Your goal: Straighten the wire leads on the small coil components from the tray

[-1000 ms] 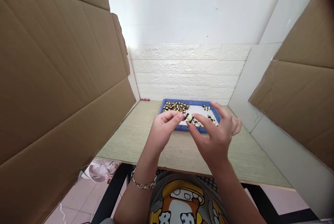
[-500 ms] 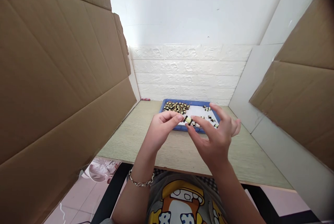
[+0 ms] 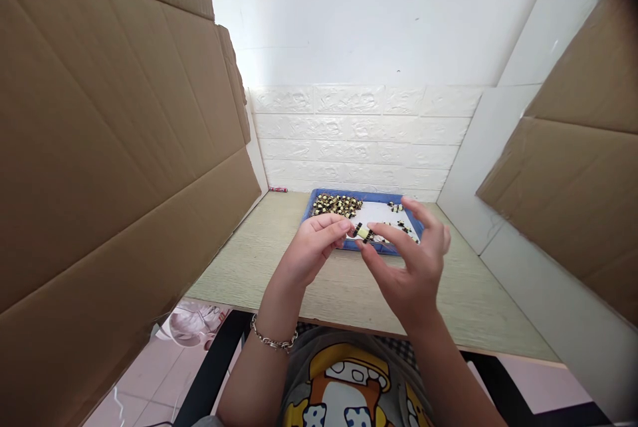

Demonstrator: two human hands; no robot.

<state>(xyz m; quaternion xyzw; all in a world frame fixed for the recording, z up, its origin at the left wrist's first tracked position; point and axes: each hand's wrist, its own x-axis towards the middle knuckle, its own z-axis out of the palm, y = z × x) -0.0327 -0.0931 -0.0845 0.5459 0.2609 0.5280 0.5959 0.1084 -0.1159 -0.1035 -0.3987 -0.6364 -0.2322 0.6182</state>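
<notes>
A small yellow-and-black part (image 3: 363,232) is held in the air between my hands, over the front of a blue tray (image 3: 393,250). My left hand (image 3: 319,241) pinches its left end between thumb and forefinger. At its right end, the thumb and forefinger of my right hand (image 3: 406,257) grip it, with the other fingers raised. Behind, many similar parts lie heaped (image 3: 336,204) at the tray's left. A few more (image 3: 396,206) are spread on a white sheet (image 3: 375,212) at the tray's right.
Cardboard panels stand at the left (image 3: 114,115) and right (image 3: 573,168) of the wooden table (image 3: 329,294). A white brick-patterned wall (image 3: 349,128) is behind. A thin red-and-white object (image 3: 278,190) lies at the back left.
Both hands and the held part have shifted slightly to the right and toward me. The raised fingers of my right hand have drawn in a little.
</notes>
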